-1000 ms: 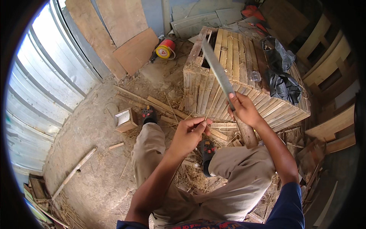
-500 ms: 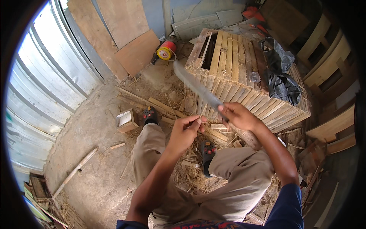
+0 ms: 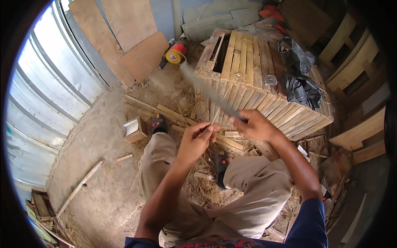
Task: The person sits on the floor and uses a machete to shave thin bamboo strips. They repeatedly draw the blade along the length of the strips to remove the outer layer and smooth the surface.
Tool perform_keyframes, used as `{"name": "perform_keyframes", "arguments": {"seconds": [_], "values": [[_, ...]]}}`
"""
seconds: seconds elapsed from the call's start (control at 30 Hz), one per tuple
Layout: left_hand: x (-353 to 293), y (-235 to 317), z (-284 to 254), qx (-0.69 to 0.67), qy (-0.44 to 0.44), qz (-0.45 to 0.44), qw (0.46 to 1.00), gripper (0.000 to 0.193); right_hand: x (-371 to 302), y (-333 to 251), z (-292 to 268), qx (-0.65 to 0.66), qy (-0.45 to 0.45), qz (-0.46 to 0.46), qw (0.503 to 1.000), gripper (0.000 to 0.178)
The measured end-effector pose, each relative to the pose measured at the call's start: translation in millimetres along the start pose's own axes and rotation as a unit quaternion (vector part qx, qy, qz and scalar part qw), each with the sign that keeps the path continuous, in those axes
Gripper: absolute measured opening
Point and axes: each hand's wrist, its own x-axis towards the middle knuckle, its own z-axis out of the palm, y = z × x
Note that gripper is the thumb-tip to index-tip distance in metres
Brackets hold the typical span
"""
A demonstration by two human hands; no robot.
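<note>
My right hand [image 3: 259, 126] is wrapped round the handle of a machete [image 3: 213, 95]. Its long grey blade, smeared by motion, slants up and to the left, over the thin stick and in front of the slatted crate. My left hand [image 3: 196, 140] is closed, pinching a thin wooden stick [image 3: 215, 116] between thumb and fingers. The stick points up and slightly right, close under the blade. Whether blade and stick touch, I cannot tell. Both hands are held above my knees, apart from each other.
A large slatted wooden crate [image 3: 264, 101] stands ahead right, with black plastic bags [image 3: 304, 91] on top. A small open box [image 3: 134, 130] sits left of my foot. Wood strips [image 3: 173, 115] and shavings litter the floor. A red and yellow container [image 3: 176, 53] lies farther off.
The view has shifted slightly, so the surroundings sit a little farther left. The machete blade has moved slightly relative to the stick, and both hands keep their grips.
</note>
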Motion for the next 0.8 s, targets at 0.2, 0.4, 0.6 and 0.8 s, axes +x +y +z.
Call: {"name": "perform_keyframes", "arguments": {"seconds": [0.2, 0.4, 0.6, 0.8], "values": [[-1.8, 14.0, -7.3, -0.069, 0.037, 0.032, 0.996, 0.034, -1.2, -0.1, -9.2, -0.013, 0.145, 0.025, 0.989, 0.030], [1.3, 21.4, -11.4, -0.094, 0.084, 0.041, 0.991, 0.039, -0.5, 3.3, -13.4, -0.117, 0.250, -0.101, 0.956, 0.024], [0.6, 13.0, -11.2, -0.152, 0.024, 0.046, 0.987, 0.047, 5.3, 0.9, 7.3, -0.222, 0.166, -0.165, 0.946, 0.045], [7.3, 2.1, -33.1, -0.307, -0.013, 0.005, 0.952, 0.053, 5.4, -11.7, 22.8, -0.286, 0.065, -0.187, 0.937, 0.054]]}}
